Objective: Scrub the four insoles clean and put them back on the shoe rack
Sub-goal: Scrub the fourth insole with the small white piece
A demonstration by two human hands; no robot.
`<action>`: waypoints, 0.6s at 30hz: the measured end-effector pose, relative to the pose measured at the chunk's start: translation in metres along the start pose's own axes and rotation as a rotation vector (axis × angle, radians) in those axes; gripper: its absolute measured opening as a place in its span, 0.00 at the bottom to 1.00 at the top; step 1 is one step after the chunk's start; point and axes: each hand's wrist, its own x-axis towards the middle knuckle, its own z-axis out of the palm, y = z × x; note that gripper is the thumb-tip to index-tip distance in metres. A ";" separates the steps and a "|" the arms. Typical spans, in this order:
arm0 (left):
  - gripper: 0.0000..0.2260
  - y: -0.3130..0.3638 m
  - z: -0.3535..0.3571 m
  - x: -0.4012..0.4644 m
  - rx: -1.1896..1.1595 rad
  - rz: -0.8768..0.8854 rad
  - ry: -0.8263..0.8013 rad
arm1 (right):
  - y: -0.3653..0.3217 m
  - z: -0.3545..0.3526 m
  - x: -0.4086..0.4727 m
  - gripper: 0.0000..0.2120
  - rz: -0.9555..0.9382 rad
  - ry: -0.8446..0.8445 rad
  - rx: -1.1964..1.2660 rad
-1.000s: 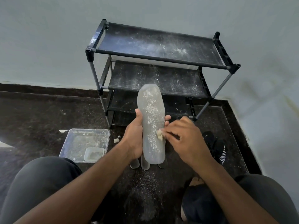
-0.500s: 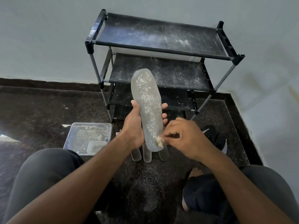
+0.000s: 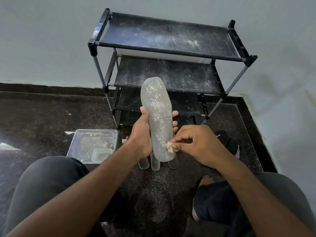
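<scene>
Seated view over my knees toward a corner: the shoe rack (image 3: 171,53) stands against the wall, its three dark shelves dusted with pale powder, and the wall on my right closes the floor (image 3: 42,117) on that side, leaving the open floor to my left and between my legs. A clear tray (image 3: 80,139) holding a smaller container (image 3: 101,154) lies on the floor left of my hands, just beside the rack's front left leg. My left hand (image 3: 142,135) grips the insole (image 3: 158,117) at mid-length, thumb on its left edge and fingertips (image 3: 174,114) showing past its right edge; the insole is held nearly upright in front of the rack, long axis running from its toe end near the middle shelf down to the heel end toward me, speckled face to the camera. My right hand (image 3: 196,142), fingers curled, pinches a small pale wad (image 3: 170,147) (material unclear) against the insole's lower right edge. Three more insoles (image 3: 154,164) lie on the floor below, only their near ends visible. A dark shoe (image 3: 230,144) sits right of my right hand.
</scene>
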 end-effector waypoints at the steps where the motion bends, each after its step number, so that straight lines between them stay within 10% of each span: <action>1: 0.38 -0.001 0.000 0.000 -0.002 -0.001 -0.002 | 0.001 0.001 0.001 0.03 0.015 -0.062 -0.051; 4: 0.37 -0.001 0.000 0.000 -0.009 0.002 -0.001 | 0.000 -0.001 -0.006 0.03 0.061 -0.264 0.005; 9: 0.37 -0.004 0.002 0.000 -0.011 -0.039 -0.006 | -0.001 0.005 0.006 0.06 -0.031 0.154 -0.089; 14: 0.40 -0.002 0.001 0.002 -0.037 -0.034 0.032 | 0.000 0.015 0.004 0.06 -0.105 -0.069 -0.286; 18: 0.39 -0.003 0.002 0.000 0.005 -0.056 0.019 | 0.000 0.011 0.008 0.08 -0.123 0.207 -0.211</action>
